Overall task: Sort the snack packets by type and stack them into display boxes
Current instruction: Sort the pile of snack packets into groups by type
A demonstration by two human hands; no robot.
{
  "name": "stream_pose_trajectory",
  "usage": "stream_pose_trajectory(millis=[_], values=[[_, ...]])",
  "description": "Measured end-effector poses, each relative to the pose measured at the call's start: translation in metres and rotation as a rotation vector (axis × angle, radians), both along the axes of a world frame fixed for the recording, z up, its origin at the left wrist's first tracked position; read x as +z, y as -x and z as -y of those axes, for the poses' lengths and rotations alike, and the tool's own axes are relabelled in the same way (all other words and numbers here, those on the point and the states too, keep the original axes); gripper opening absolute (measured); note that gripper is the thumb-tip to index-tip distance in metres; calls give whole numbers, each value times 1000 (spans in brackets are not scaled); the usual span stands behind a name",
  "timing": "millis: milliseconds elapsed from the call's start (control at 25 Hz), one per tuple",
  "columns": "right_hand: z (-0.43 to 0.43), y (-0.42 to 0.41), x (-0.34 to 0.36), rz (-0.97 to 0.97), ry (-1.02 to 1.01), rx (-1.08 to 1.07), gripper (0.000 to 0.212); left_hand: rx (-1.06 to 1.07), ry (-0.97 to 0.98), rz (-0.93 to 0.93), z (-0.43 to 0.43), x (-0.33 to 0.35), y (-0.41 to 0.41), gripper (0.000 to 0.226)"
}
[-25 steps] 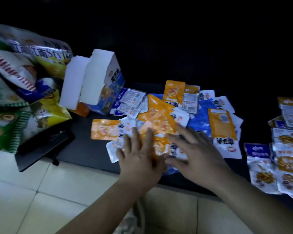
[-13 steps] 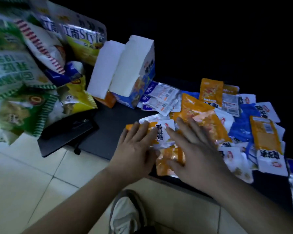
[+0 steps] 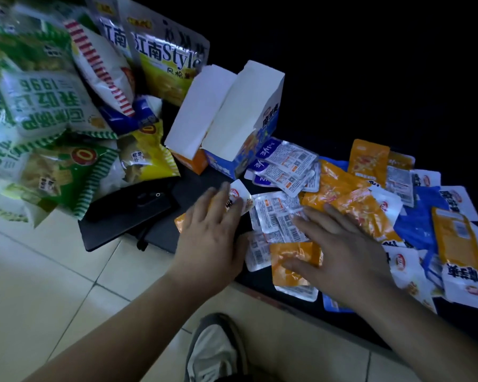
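**Both hands flat on the packet pile, boxes just behind**

A shoe (image 3: 213, 351) stands on the tiled floor (image 3: 53, 285) at the near edge, between the two forearms.

Past it, the left hand (image 3: 213, 238) lies palm down at the left end of the pile on the dark worktop (image 3: 193, 186). Its fingers (image 3: 218, 197) are straight and close together, pressing on an orange packet (image 3: 180, 220) whose white end sticks out beyond the fingertips. Nothing is gripped.

The right hand (image 3: 342, 255) also lies palm down, fingers spread wide over the heap. Its thumb rests on a second orange packet (image 3: 293, 260) and its fingers reach onto the barcode packets (image 3: 276, 216) that lie between the two hands. It too presses rather than holds.

The loose pile (image 3: 356, 205) stretches right from the hands: orange, white and blue packets (image 3: 417, 224) overlap in no order, all on the worktop and none in a box.

Left of the hands, a flat black item (image 3: 127, 216) lies at the worktop's corner.

Further back, silver packets (image 3: 284, 164) lie fanned against the foot of the blue box (image 3: 268, 119). Touching its left side is the orange box (image 3: 196, 161). Both turn plain white panels towards the camera, and their insides are hidden, so I cannot tell what they hold.

Farthest left, big chip bags (image 3: 47, 106) are heaped against each other beside the orange box.
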State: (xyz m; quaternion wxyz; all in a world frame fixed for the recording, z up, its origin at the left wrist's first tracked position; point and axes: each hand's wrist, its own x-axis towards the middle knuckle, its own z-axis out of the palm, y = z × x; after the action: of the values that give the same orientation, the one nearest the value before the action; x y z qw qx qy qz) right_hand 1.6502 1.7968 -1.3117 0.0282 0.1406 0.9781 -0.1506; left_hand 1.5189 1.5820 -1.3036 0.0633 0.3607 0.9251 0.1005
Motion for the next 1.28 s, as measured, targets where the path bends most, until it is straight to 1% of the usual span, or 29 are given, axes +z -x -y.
stream_pose_trajectory(millis=[80,120,200,280,360,480,560,600,680,720,760,840,880,920,960,1000,1040,1080,1120,1160,1200,1240,1280], values=[[-11,-2,5,-16,31,22,76,-45,-104,75,-22,0,-1,65],[-17,-4,7,-5,42,42,77,-17,-115,136,-35,1,-1,68],[-30,-13,7,38,91,53,87,37,-70,227,-60,0,3,80],[-37,-20,11,61,162,44,95,26,10,217,-77,-1,10,87],[-43,-23,15,71,220,31,97,17,35,202,-82,0,14,87],[-44,-24,18,76,247,11,96,55,-56,248,-81,3,15,82],[-47,-28,15,28,209,3,96,117,-144,311,-77,9,15,72],[-48,-30,15,23,203,-4,97,147,-209,365,-75,15,17,61],[-48,-32,19,24,250,-37,97,228,-356,489,-75,28,17,28],[-47,-32,22,2,292,-63,94,274,-426,547,-74,34,14,12],[-45,-31,26,-39,332,-94,88,318,-482,566,-72,41,9,7],[-40,-28,30,-137,399,-176,75,407,-610,539,-61,53,3,14],[-36,-27,35,-200,429,-228,69,466,-717,538,-54,58,1,12],[-32,-24,42,-252,488,-301,63,529,-853,578,-48,64,-2,8],[-26,-19,51,-284,601,-379,58,589,-986,678,-46,68,-9,5],[-19,-12,59,-287,778,-446,53,632,-1071,815,-48,71,-18,5],[-10,-4,66,-291,1013,-497,42,644,-1092,936,-51,72,-30,8],[-3,3,71,-284,1192,-543,33,621,-1072,1011,-56,69,-42,12],[3,9,73,-287,1268,-582,31,571,-1030,1045,-60,64,-52,15],[4,11,70,-289,1249,-618,38,516,-960,1025,-62,56,-58,16],[1,11,67,-280,1175,-642,51,432,-846,897,-60,43,-57,15],[-2,9,64,-248,1094,-646,62,313,-682,657,-54,27,-52,17],[-5,6,62,-196,1039,-639,71,181,-477,391,-47,13,-44,27]])
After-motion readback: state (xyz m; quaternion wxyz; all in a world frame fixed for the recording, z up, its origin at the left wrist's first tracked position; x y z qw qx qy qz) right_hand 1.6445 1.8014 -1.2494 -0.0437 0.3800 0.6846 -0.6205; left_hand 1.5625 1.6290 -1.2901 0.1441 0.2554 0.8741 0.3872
